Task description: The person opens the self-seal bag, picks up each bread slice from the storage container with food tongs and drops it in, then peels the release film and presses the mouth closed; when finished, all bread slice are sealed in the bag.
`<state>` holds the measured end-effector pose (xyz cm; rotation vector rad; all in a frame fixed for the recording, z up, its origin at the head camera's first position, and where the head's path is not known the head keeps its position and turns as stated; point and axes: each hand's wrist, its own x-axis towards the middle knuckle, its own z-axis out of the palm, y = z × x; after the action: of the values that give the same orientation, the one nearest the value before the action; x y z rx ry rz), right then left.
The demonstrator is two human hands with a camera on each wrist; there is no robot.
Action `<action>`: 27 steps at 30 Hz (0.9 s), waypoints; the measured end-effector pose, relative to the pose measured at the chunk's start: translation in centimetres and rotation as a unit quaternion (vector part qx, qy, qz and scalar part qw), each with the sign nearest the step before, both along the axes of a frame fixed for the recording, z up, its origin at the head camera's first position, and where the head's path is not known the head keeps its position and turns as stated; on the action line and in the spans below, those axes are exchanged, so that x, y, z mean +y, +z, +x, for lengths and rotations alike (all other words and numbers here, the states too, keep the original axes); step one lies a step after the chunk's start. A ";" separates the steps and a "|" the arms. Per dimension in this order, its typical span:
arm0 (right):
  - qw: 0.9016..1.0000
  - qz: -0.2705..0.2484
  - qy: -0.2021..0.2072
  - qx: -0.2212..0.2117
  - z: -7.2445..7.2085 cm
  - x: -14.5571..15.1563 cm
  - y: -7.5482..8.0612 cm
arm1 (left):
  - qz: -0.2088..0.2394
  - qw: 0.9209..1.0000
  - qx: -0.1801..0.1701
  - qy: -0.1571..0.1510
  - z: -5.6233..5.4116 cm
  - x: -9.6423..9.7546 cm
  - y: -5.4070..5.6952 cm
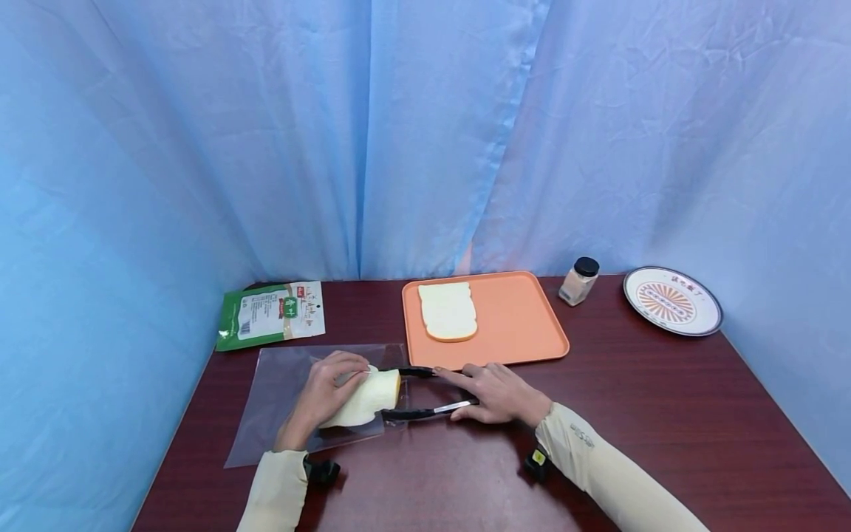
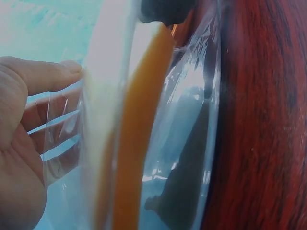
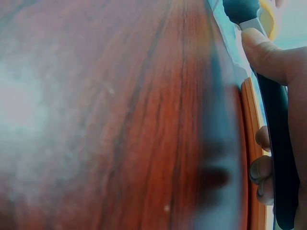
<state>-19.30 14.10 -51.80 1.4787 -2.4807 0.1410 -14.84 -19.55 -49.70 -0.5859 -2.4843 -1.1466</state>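
A clear plastic bag (image 1: 266,406) lies on the table at the left, its mouth towards the right. My left hand (image 1: 327,388) pinches the film near the mouth; in the left wrist view the fingers show through the plastic. Inside the bag, a bread slice (image 1: 372,399) with an orange-brown crust (image 2: 134,139) stands partly in the opening. My right hand (image 1: 499,393) grips black tongs (image 1: 415,414), index finger on the far arm and thumb on the near one. The tong tips sit at either side of the slice. Another bread slice (image 1: 448,312) lies on the orange tray (image 1: 518,318).
A green and white packet (image 1: 269,314) lies at the back left. Right of the tray stands a small jar (image 1: 579,281) with a black lid, and beyond it a patterned plate (image 1: 673,301). Blue curtains (image 1: 425,148) enclose the table (image 1: 598,428).
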 end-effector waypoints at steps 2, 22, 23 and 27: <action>1.000 0.001 0.001 0.000 0.0 -0.1 0.0 | -0.001 1.000 0.000 0.000 0.0 0.0 0.0; 1.000 -0.001 0.013 0.016 -0.3 -1.2 -0.3 | -0.002 1.000 0.006 0.000 0.1 0.3 0.2; 1.000 -0.001 0.012 0.015 -0.3 -1.3 -0.3 | -0.001 1.000 0.006 0.000 0.2 0.3 0.2; 1.000 0.004 0.008 0.014 -0.4 -1.6 -0.3 | 0.002 1.000 0.011 -0.004 0.1 0.4 0.3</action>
<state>-19.67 12.53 -52.09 1.4944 -2.4494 0.1135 -14.71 -19.20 -49.44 -0.6053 -2.4632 -1.1420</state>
